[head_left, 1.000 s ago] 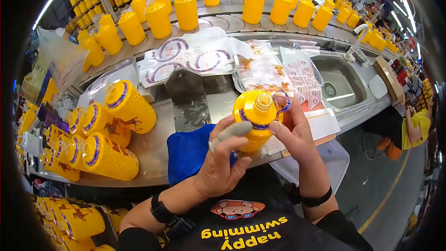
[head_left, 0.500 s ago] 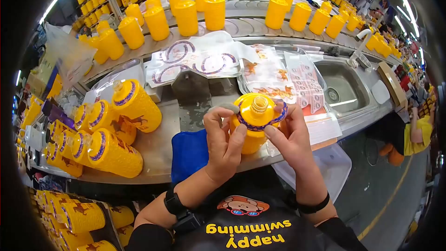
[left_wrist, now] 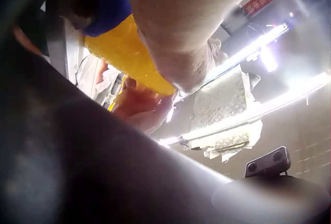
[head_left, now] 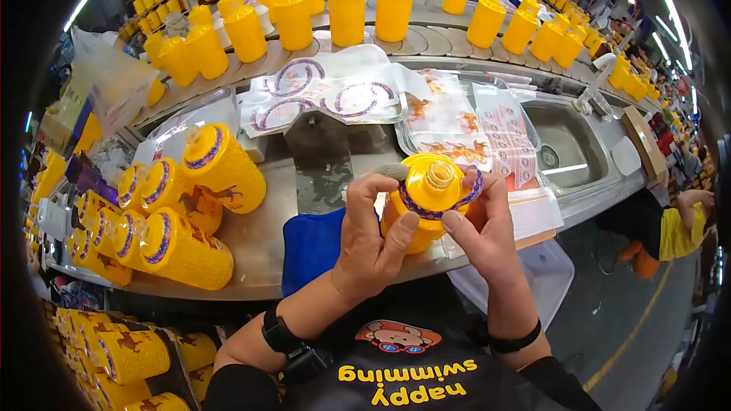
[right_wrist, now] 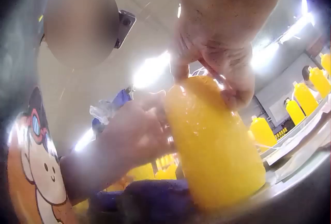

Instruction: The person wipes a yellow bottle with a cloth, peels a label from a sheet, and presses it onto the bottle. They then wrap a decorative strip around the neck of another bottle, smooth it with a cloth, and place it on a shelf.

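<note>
A yellow bottle (head_left: 417, 234) with a clear neck stands upright at the worktop's front edge, between both hands. Around the front of its shoulder runs a purple patterned strip (head_left: 423, 211), whose right end stands off the bottle. My left hand (head_left: 367, 243) grips the bottle's left side, thumb at the strip; a grey cover sits on one finger. The raised end of the strip is pinched by my right hand (head_left: 491, 232), its thumb near the shoulder. In the right wrist view the bottle (right_wrist: 217, 146) is seen from low down, the right hand (right_wrist: 220, 32) at its top.
Decorated bottles (head_left: 186, 247) lean together at the left, beside a blue cloth (head_left: 308, 251). Sheets of strips (head_left: 327, 99) and horse decals (head_left: 449, 125) lie behind. Yellow bottles (head_left: 346, 15) line the conveyor; a sink (head_left: 563, 144) is at the right.
The strip has gone from a loose loop at the right to lying along the bottle's front shoulder. The left hand has closed in on the bottle. Conveyor bottles have shifted right.
</note>
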The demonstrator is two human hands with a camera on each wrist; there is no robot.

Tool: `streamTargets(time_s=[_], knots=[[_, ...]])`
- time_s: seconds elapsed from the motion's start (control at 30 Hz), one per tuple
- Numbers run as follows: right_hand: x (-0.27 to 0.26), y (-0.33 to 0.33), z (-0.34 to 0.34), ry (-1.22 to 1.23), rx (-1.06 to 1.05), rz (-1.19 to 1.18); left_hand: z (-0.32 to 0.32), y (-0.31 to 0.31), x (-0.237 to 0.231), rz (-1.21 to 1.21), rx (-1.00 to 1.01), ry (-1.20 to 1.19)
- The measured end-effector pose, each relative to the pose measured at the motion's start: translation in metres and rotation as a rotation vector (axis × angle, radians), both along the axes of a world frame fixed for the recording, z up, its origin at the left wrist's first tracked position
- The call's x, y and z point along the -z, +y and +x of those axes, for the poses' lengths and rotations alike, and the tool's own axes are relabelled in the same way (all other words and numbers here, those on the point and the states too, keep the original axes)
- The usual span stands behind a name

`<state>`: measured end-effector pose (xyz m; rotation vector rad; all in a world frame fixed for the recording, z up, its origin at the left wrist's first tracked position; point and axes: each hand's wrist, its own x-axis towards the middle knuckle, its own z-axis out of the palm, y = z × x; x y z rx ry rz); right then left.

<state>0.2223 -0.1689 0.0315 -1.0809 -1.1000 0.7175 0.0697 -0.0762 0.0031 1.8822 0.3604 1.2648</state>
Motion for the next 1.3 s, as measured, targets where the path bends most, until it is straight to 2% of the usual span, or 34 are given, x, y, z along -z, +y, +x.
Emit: streamTargets(time_s=[0.1, 0.2, 0.43, 0.53, 0.63, 0.73, 0.83, 0.93, 1.03, 1.2, 1.3], knots=[[-0.007, -0.001, 0.000, -0.007, 0.006, -0.029, 0.008, -0.013, -0.008, -0.257, 0.131, -0.121], [-0.006, -0.002, 0.005, -0.001, -0.024, -0.042, 0.014, -0.014, -0.007, -0.344, 0.196, -0.180], [-0.013, -0.003, 0.012, 0.098, -0.084, -0.081, 0.016, -0.013, -0.006, -0.345, 0.216, -0.211], [-0.013, -0.004, 0.018, 0.230, -0.115, -0.178, 0.015, -0.013, -0.003, -0.354, 0.194, -0.194], [-0.005, -0.005, 0.012, 0.214, -0.066, -0.116, 0.014, -0.002, -0.009, -0.368, 0.326, -0.241], [0.001, -0.012, 0.006, 0.058, 0.000, -0.041, 0.009, 0.010, -0.015, -0.510, 0.530, -0.261], [-0.002, -0.012, 0.011, -0.108, 0.023, -0.071, 0.010, 0.000, -0.019, -0.488, 0.443, -0.269], [-0.007, -0.004, 0.007, -0.109, 0.072, -0.020, 0.015, -0.007, -0.013, -0.429, 0.331, -0.200], [-0.005, -0.002, 0.008, 0.113, -0.065, -0.018, 0.016, -0.008, -0.011, -0.354, 0.278, -0.144], [-0.001, -0.004, 0.014, 0.154, -0.113, 0.006, 0.013, -0.005, -0.008, -0.261, 0.204, -0.069], [0.001, -0.005, 0.011, 0.148, -0.059, 0.001, 0.014, -0.001, -0.010, -0.256, 0.275, -0.107]])
